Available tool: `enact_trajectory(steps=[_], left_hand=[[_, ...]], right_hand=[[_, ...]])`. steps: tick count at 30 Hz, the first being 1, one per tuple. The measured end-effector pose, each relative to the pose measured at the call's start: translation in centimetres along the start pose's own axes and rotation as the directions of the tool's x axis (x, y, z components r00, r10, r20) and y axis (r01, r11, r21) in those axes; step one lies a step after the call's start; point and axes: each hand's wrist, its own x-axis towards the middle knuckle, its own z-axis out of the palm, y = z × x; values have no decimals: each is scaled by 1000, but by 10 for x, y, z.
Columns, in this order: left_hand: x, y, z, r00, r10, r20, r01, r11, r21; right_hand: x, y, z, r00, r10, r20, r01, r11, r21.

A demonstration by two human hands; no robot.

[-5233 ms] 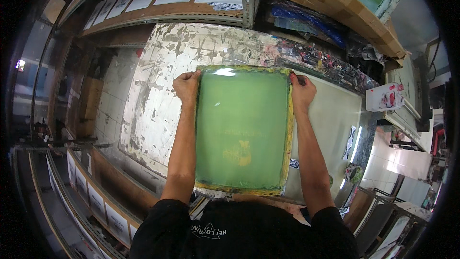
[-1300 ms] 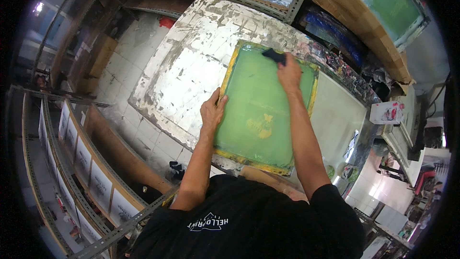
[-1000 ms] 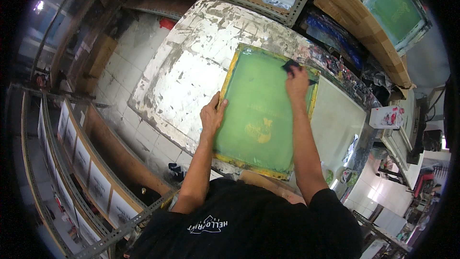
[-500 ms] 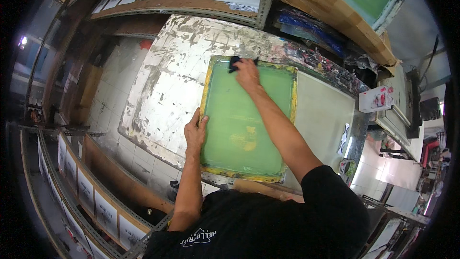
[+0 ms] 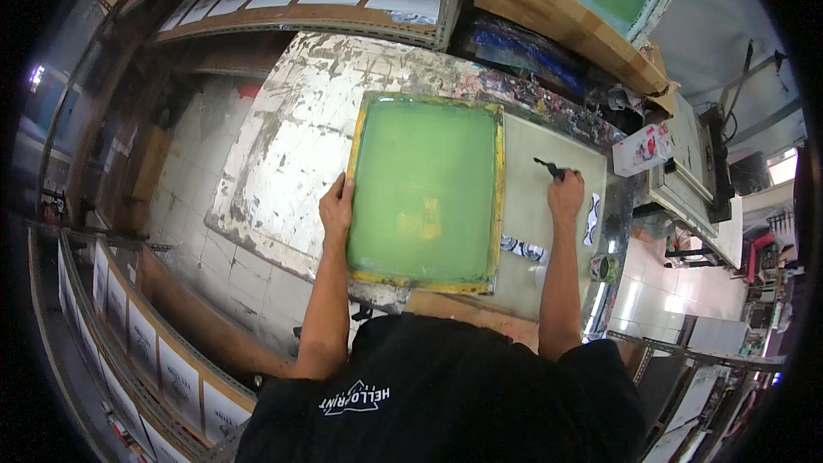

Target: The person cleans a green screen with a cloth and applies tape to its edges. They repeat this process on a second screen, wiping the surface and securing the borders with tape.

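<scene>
A screen printing frame [image 5: 427, 193] with green mesh and a yellow-stained rim lies flat on the table. My left hand [image 5: 336, 204] grips its left edge, thumb up against the rim. Off to the right of the frame, my right hand [image 5: 565, 195] pinches a crumpled black cloth [image 5: 549, 169] over a pale, smooth panel [image 5: 536, 146]. A faint yellowish patch shows in the near part of the mesh. On the panel, a black-and-white patterned strip [image 5: 523, 248] lies beside the frame, and a second patterned strip [image 5: 591, 219] sits near the panel's right edge.
The worn, paint-flaked white table [image 5: 291, 154] extends left. A small round container [image 5: 604, 268] and a red-spotted white box [image 5: 643, 150] stand on the right. Racks [image 5: 343, 21] with printed sheets border the far and left sides. A cardboard box [image 5: 574, 17] stands far right.
My right hand has left the frame's far edge and moved right with the black cloth, over the panel. My left hand stays on the left rim. The view has shifted slightly.
</scene>
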Motion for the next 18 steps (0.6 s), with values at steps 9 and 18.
enact_trajectory(steps=[9, 18], left_hand=[[-36, -38, -26, 990, -86, 112, 134, 823, -552], [-133, -63, -57, 997, -45, 69, 69, 910, -409]], right_hand=[[-133, 31, -43, 993, -37, 108, 50, 991, -122], [-204, 11, 15, 577, 95, 811, -694, 580, 426]])
